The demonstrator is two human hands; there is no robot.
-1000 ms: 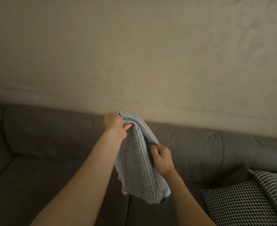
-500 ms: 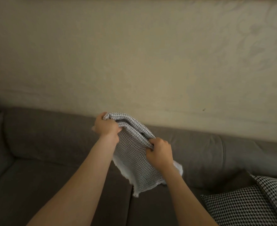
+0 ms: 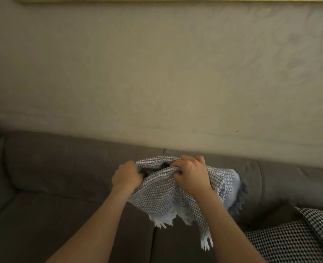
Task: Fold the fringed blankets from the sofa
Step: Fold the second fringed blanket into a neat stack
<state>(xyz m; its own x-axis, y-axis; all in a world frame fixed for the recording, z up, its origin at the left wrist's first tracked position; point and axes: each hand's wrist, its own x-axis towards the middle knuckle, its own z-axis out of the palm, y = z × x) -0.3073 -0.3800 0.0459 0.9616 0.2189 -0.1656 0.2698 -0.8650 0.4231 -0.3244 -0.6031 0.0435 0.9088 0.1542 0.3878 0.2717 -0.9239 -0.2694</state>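
Two loose fringed ends of the blanket (image 3: 160, 198) dangle nearest, above the sofa (image 3: 62, 224) seat; farther up, left hand (image 3: 126, 176) and right hand (image 3: 190, 174) each clench its bunched top fold, before the sofa back. With ends hanging uneven, layers may slip and fold crooked.

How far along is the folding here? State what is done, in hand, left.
Done: the blanket is up off the sofa, in layers. In hand: left hand and right hand grip its bunched top edge, fringe hanging. Left: squaring it up and setting it down.
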